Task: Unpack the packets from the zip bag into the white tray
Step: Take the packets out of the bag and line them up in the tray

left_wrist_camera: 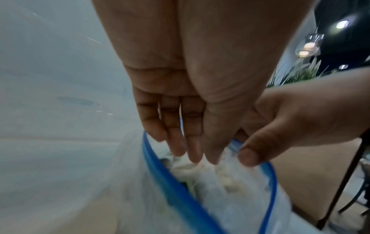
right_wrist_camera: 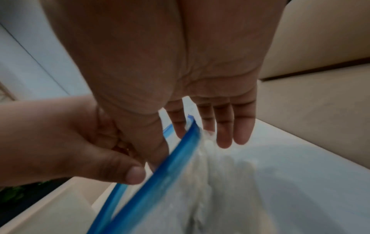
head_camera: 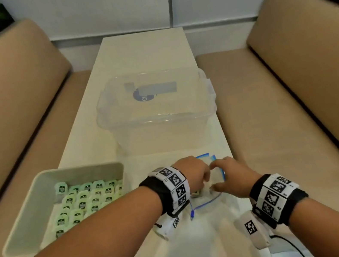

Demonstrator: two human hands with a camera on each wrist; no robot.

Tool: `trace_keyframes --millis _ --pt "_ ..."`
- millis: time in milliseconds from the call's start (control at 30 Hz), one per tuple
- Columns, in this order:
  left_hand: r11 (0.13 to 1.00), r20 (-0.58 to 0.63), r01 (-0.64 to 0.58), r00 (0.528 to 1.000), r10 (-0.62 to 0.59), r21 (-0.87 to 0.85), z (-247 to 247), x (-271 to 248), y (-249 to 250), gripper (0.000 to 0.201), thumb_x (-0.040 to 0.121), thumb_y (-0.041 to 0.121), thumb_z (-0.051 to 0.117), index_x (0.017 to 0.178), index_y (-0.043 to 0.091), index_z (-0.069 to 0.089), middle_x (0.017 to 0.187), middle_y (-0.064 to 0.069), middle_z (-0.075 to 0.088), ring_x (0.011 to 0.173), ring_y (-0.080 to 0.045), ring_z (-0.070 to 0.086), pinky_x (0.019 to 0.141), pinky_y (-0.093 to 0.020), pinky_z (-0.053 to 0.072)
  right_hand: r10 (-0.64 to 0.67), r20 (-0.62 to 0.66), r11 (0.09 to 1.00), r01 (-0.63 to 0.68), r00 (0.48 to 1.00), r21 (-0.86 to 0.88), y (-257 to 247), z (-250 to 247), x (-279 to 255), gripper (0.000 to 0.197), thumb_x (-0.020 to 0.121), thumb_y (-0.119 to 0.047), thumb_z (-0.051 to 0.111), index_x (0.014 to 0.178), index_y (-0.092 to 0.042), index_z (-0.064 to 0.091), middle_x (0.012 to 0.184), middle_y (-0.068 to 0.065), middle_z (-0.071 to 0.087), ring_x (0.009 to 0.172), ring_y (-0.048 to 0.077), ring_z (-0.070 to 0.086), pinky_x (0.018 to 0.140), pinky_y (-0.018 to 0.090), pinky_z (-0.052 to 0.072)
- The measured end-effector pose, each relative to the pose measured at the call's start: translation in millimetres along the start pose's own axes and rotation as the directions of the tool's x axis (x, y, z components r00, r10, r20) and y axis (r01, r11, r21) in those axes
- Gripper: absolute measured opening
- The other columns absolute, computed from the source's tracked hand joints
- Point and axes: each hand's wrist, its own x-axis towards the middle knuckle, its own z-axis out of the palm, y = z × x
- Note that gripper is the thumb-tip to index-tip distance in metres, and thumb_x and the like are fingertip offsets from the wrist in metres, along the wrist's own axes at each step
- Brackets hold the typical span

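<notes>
Left hand (head_camera: 195,174): fingers (left_wrist_camera: 180,142) straight and pressed together, tips reaching into the open mouth of the zip bag (head_camera: 209,191) at lower centre of the head view; right hand (head_camera: 232,177): thumb and fingers pinching the bag's blue zip rim, holding the mouth apart. Packets (left_wrist_camera: 188,167): pale, some remaining inside the bag on the surface (head_camera: 143,49); many green ones already in the white tray (head_camera: 23,231) at lower left, clear lidded box (head_camera: 156,108) behind. Risk: limp rim slipping from the pinch, mouth collapsing onto the reaching fingers, packets spilling.
</notes>
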Motion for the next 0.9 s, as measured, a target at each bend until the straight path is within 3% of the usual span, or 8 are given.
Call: trace_keyframes --millis 133,300,433,500,567,733,800,900 --pt "0.991 0.037 0.104 0.994 -0.107 0.085 23.9 15.3 0.1 0.032 0.089 0.020 0.061 0.121 0.021 0.062 0.113 -0.002 0.066 0.100 -0.026 0.062 0.082 -0.032 0.047 -0.026 -0.003 0.999 0.026 1.000 0.022 16.7 15.5 1.4 0.068 0.082 -0.032 0.074 0.141 -0.025 0.041 0.134 0.002 0.048 0.115 0.018 0.054 0.086 0.019 0.035" --pt "0.986 -0.039 0.163 0.986 -0.164 -0.027 35.6 16.5 -10.9 0.029 0.086 0.034 0.067 0.114 0.029 0.064 0.107 0.005 0.065 0.100 -0.020 0.060 0.080 -0.030 0.037 -0.034 -0.031 0.993 0.037 0.999 0.110 33.9 33.5 3.0 0.070 0.082 -0.029 0.075 0.143 -0.025 0.041 0.136 0.002 0.049 0.115 0.018 0.055 0.093 0.020 0.040" --pt "0.934 -0.218 0.145 0.950 -0.224 -0.326 35.0 2.4 -16.1 0.021 0.085 0.038 0.069 0.103 0.027 0.069 0.100 0.009 0.064 0.088 -0.011 0.058 0.081 -0.028 0.046 -0.087 -0.108 0.985 0.102 0.990 0.140 39.7 36.5 3.7 0.068 0.077 -0.038 0.078 0.138 -0.029 0.048 0.138 -0.001 0.043 0.127 0.020 0.046 0.105 0.026 0.039" --pt "0.862 -0.342 0.086 0.895 -0.288 -0.500 35.5 -4.2 -16.2 0.017 0.083 0.040 0.072 0.095 0.027 0.069 0.087 0.015 0.064 0.072 0.000 0.053 0.075 -0.025 0.045 -0.135 -0.168 0.980 0.157 0.976 0.123 38.8 33.7 2.0 0.067 0.074 -0.046 0.079 0.134 -0.031 0.053 0.146 -0.001 0.036 0.136 0.023 0.032 0.112 0.033 0.034" --pt "0.810 -0.399 0.041 0.855 -0.331 -0.585 36.5 -7.9 -12.7 0.017 0.083 0.039 0.073 0.090 0.024 0.069 0.074 0.015 0.060 0.064 0.002 0.050 0.066 -0.021 0.040 -0.192 -0.279 0.957 0.243 0.941 0.158 35.0 29.9 0.6 0.057 0.076 -0.049 0.078 0.127 -0.030 0.061 0.148 -0.001 0.036 0.136 0.022 0.027 0.112 0.036 0.032" --pt "0.697 -0.453 -0.056 0.797 -0.400 -0.715 50.2 -8.7 -5.2 0.018 0.082 0.035 0.075 0.093 0.022 0.072 0.078 0.010 0.067 0.072 -0.007 0.061 0.070 -0.024 0.049 -0.240 -0.485 0.871 0.407 0.841 0.276 27.3 24.7 0.5 0.020 0.083 -0.038 0.075 0.095 -0.023 0.070 0.102 -0.012 0.058 0.102 0.009 0.047 0.088 0.020 0.037" --pt "0.653 -0.438 -0.071 0.795 -0.419 -0.754 54.3 -9.5 -4.4 0.017 0.080 0.030 0.077 0.095 0.024 0.072 0.081 0.009 0.069 0.072 -0.012 0.062 0.071 -0.026 0.051 -0.212 -0.480 0.844 0.407 0.851 0.349 27.8 27.3 2.0 0.009 0.086 -0.028 0.074 0.088 -0.021 0.070 0.082 -0.017 0.058 0.081 0.001 0.050 0.075 0.020 0.038" --pt "0.636 -0.395 -0.080 0.841 -0.371 -0.767 55.7 -13.0 -2.8 0.020 0.079 0.021 0.079 0.095 0.029 0.072 0.082 0.010 0.068 0.066 -0.012 0.055 0.066 -0.022 0.048 -0.144 -0.423 0.762 0.373 0.895 0.529 26.9 30.2 2.6 0.008 0.088 -0.014 0.071 0.091 -0.021 0.073 0.075 -0.013 0.066 0.068 0.005 0.054 0.068 0.025 0.045"
